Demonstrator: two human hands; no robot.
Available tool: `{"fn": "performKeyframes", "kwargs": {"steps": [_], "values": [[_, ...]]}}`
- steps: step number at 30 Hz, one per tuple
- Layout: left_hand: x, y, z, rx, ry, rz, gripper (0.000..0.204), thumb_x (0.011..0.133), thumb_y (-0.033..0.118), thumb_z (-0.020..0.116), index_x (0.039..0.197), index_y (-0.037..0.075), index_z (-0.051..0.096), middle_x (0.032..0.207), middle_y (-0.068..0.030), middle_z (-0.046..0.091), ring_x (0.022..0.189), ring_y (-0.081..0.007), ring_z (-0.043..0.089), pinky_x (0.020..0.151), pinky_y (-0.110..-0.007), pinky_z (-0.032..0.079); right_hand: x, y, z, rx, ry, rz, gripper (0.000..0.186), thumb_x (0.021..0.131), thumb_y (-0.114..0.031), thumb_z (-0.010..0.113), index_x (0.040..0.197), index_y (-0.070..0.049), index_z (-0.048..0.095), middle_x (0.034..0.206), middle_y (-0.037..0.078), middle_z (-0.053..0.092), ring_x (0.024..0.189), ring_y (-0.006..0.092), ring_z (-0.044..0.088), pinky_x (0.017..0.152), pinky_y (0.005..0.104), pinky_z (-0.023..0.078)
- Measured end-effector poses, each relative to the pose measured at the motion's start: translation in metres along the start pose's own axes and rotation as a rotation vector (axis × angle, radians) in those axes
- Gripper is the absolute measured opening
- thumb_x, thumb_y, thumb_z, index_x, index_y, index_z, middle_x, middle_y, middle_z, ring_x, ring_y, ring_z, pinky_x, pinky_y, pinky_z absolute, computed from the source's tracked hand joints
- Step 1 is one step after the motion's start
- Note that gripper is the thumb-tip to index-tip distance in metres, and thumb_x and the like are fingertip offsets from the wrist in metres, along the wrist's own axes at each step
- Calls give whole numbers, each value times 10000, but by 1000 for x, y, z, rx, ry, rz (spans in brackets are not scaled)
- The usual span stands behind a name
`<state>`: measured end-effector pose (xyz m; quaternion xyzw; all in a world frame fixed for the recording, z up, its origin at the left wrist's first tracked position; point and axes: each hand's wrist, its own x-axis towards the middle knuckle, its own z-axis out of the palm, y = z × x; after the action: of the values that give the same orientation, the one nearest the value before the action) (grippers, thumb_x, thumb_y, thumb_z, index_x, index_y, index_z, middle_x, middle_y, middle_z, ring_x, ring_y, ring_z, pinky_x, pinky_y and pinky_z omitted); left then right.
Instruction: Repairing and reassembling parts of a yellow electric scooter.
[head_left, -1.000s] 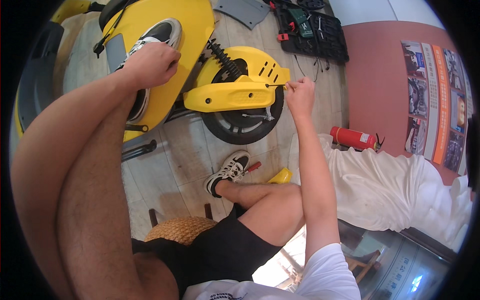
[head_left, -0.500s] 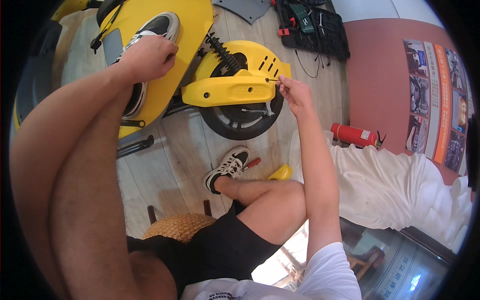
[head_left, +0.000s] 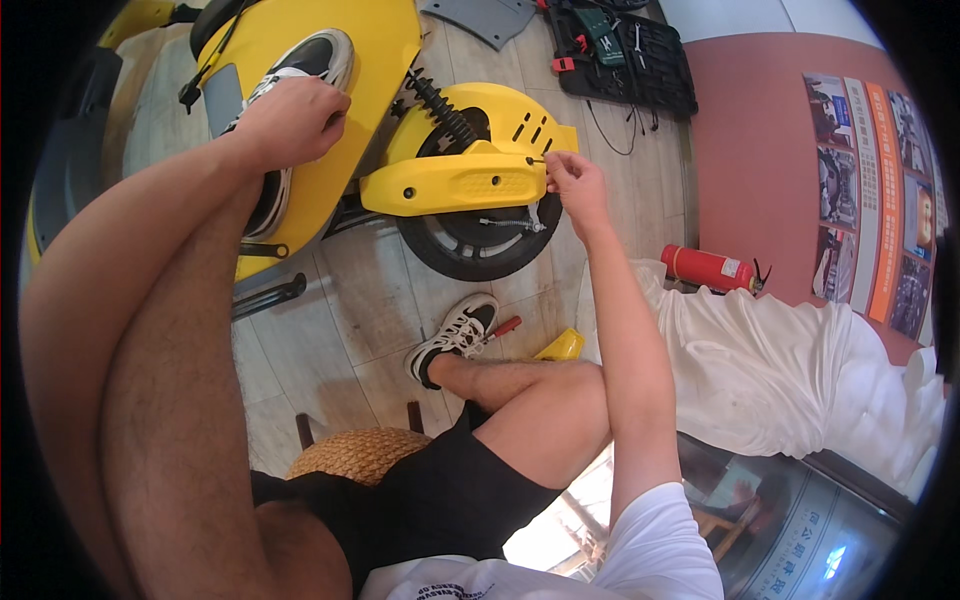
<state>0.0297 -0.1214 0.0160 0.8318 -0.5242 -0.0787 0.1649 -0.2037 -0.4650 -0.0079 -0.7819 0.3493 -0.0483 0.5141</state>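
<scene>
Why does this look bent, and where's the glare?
Head view, right: the fisheye lens bows the orange-striped rectangular wall poster; head view, lower right: white glare on the glossy bluish panel; head view, upper middle: thin dark tool in the right hand's fingers, too small for detail.

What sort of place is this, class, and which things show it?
Probably a small repair shop: what looks like a yellow scooter, an open toolbox on the floor, and a poster with photos.

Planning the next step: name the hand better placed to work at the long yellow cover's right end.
Right, probably: the right hand holds a thin dark rod at the cover; the left hand is farther off, at the upper shoe.
</scene>
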Motion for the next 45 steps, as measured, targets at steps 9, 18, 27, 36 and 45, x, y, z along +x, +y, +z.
{"fn": "performKeyframes", "kwargs": {"steps": [9,18,27,36,45], "values": [[-1,-4,2,-8,23,33,158,813,131,581,774,-11,636,775,-209,641,807,-388,636,749,-468,506,11,-5,14,-448,245,-311,310,920,-277,681,909,32,695,693,116,679,631,169,646,616,318,496],[-4,-4,2,-34,67,33,174,813,130,573,742,-17,633,732,-218,628,760,-403,629,713,-480,510,4,-10,4,-168,198,-128,233,941,-160,620,1060,27,692,696,88,706,576,126,654,535,271,495],[-5,-6,3,-19,85,34,168,810,121,573,740,-21,630,722,-223,625,762,-404,634,722,-479,515,-6,-8,-25,-778,65,-80,269,880,-270,656,899,-16,741,749,175,700,705,306,691,673,379,528],[-3,-4,4,-6,46,13,174,816,129,570,749,-17,638,744,-223,636,778,-399,640,738,-481,517,-10,-15,-2,-727,73,-265,241,823,-205,645,964,-45,758,696,178,654,659,295,648,655,378,509],[-3,-1,0,-27,43,10,166,816,133,576,761,-10,638,750,-215,635,794,-399,635,750,-477,513,4,-17,21,377,-18,262,291,961,-240,673,945,50,676,850,54,675,660,101,583,609,226,486]]}}
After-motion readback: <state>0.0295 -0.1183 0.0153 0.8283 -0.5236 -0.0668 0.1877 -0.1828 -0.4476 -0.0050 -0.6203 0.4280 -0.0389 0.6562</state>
